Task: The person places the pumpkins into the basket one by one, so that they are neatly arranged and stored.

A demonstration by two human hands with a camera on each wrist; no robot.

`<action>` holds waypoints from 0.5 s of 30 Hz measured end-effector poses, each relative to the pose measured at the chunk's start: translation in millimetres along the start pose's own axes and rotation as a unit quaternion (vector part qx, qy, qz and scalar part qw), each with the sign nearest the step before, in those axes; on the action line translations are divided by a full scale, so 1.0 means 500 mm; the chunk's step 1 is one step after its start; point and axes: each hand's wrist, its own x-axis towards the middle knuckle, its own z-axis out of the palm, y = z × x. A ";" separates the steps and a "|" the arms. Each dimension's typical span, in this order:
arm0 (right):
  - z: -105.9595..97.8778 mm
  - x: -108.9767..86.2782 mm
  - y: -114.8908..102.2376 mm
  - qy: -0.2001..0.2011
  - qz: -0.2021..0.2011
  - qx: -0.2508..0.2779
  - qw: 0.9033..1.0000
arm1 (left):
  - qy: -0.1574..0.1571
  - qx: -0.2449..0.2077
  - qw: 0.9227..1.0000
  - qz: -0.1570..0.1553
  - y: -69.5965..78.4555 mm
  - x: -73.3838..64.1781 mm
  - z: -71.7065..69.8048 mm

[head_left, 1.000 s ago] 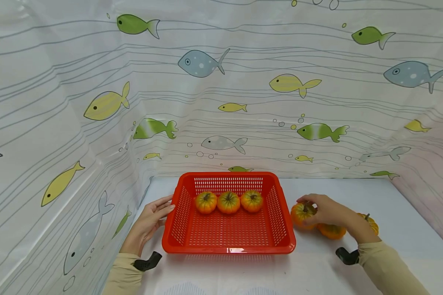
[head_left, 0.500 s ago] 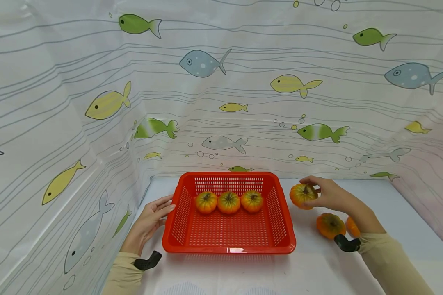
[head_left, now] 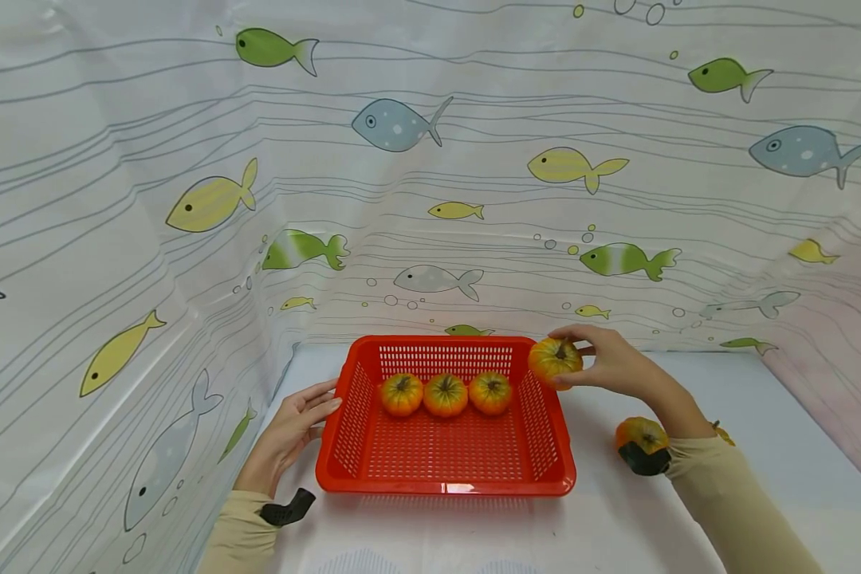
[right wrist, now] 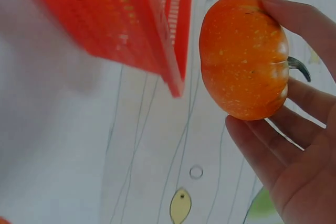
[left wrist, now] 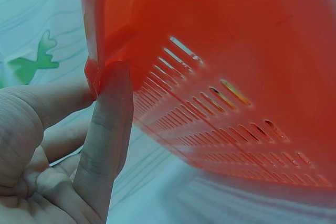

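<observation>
Holding: left hand (head_left: 287,426), one basket (head_left: 445,487); right hand (head_left: 608,363), one pumpkin (head_left: 552,363). Three pumpkins (head_left: 446,396) inside, two pumpkins (head_left: 640,432) outside.

A red plastic basket (head_left: 445,487) with slotted walls sits upright, its left rim pinched by the left hand (head_left: 290,430). Three small orange-yellow pumpkins (head_left: 446,396) stand inside in a row near the back wall, stems up. The right hand (head_left: 610,365) grips a fourth pumpkin (head_left: 552,361) near the basket's far right corner. A fifth pumpkin (head_left: 642,431) lies right of the basket; what seems another pumpkin (head_left: 722,434) is mostly hidden by the arm.
</observation>
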 end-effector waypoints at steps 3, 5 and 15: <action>0.019 0.017 -0.020 -0.010 -0.014 0.011 1.000 | 0.000 -0.001 1.000 0.000 0.000 0.001 0.000; 0.033 0.029 -0.036 -0.020 -0.024 0.019 0.999 | 0.000 -0.002 1.000 0.000 0.000 0.001 0.000; 0.110 0.096 -0.109 -0.076 -0.059 -0.007 0.995 | -0.004 -0.003 1.000 0.003 -0.003 0.004 -0.002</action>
